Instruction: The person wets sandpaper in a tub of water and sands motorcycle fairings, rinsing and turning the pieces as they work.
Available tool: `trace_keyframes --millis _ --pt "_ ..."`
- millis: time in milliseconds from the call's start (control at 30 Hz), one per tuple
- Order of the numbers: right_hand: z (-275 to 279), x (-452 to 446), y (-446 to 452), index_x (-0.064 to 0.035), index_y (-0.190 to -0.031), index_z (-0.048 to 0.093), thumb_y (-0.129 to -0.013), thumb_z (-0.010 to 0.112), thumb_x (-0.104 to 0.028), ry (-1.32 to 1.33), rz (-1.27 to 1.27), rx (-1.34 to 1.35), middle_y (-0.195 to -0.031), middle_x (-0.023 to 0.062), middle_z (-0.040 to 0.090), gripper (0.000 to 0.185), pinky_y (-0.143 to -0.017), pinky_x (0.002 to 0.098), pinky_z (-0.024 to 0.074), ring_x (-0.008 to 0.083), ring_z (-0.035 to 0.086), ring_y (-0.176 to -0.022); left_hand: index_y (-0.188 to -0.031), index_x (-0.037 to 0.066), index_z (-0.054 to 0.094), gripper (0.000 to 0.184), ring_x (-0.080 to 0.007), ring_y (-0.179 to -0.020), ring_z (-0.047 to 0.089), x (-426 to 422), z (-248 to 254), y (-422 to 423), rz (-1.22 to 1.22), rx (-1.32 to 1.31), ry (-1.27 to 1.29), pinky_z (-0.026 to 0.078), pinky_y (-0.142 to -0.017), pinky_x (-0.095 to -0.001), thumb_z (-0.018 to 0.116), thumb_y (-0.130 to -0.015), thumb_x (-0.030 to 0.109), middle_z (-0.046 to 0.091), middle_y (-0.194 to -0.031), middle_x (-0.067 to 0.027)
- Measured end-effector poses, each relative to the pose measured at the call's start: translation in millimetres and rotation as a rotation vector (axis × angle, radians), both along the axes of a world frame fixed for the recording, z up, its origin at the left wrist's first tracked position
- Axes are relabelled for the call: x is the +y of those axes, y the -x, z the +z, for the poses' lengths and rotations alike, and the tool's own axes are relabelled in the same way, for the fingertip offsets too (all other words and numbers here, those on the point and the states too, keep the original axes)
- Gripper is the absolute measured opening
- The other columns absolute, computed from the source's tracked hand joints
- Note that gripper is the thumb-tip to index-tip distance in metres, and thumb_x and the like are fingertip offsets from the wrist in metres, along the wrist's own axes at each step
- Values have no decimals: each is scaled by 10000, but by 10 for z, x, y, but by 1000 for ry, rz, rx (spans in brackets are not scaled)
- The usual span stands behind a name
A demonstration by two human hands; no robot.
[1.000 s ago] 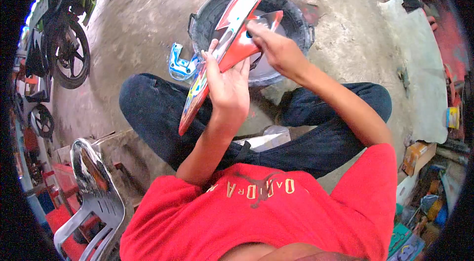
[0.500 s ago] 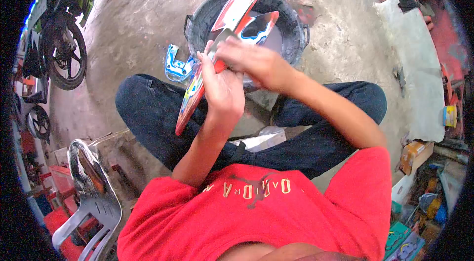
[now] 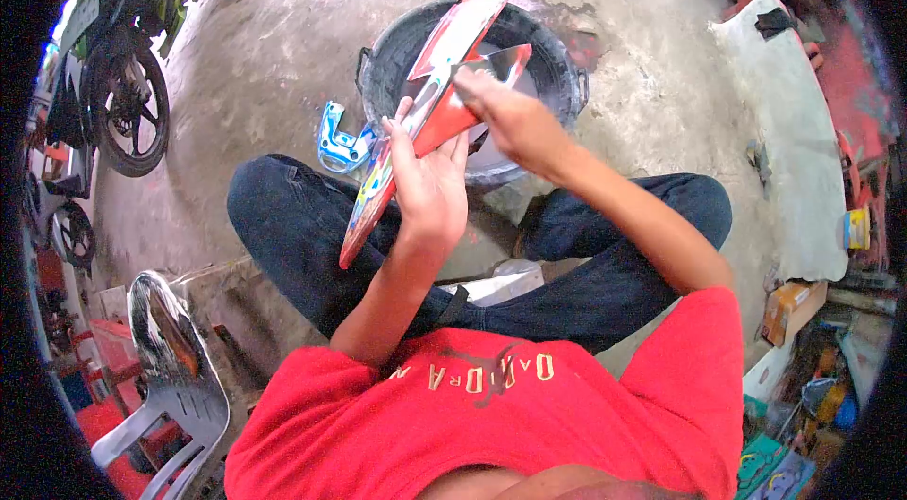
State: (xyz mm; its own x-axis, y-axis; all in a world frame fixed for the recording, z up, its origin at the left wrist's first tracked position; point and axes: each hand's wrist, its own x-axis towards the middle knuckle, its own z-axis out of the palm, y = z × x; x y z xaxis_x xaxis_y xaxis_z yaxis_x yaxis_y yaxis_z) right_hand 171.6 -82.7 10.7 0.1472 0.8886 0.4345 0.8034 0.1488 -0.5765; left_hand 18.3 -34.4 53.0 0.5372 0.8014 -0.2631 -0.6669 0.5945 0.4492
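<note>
The left hand (image 3: 430, 183) cradles the red panel (image 3: 440, 126), its fingers partly spread beneath and thumb along the edge. The panel slants from above the tub (image 3: 389, 48) to the left leg (image 3: 288, 226). The right hand (image 3: 510, 117) has its fingers bunched against the panel's face, perhaps around a small pad; blur obscures it. A blue-white part (image 3: 345, 143) lies beside the tub.

motorcycle (image 3: 135, 8) upper left, grey chair (image 3: 200, 398) lower left, cardboard box (image 3: 794, 311) right
</note>
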Motion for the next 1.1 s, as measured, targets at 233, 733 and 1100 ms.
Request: trace_keyframes --millis 233,733,1100 --pt "245 -27 200 -32 -1378 529 -950 590 -79 -49 129 -88 -1383 186 562 434 -1079 420 441 367 521 -1305 -1396 135 392 468 -313 -1384 408 13 -28 10 -3 -9 -1 288 -1173 -493 312 -1071 461 469 -1454 -147" --pt "115 -90 355 -16 -1396 509 -953 557 -81 -107 75 -75 -1413 202 533 450 -1105 438 413 368 494 -1334 -1430 119 327 509 -309 -1322 480 20 25 5 4 55 2 348 -1134 -485 294 -1071 479 517 -1399 -153" --pt "368 -165 417 -69 -1412 510 -968 546 -90 -4 173 -196 -1477 213 458 446 -1108 435 400 361 460 -1363 -1431 103 330 508 -334 -1351 447 35 27 24 -5 27 -22 300 -1174 -501 311 -1073 463 435 -1465 -193"
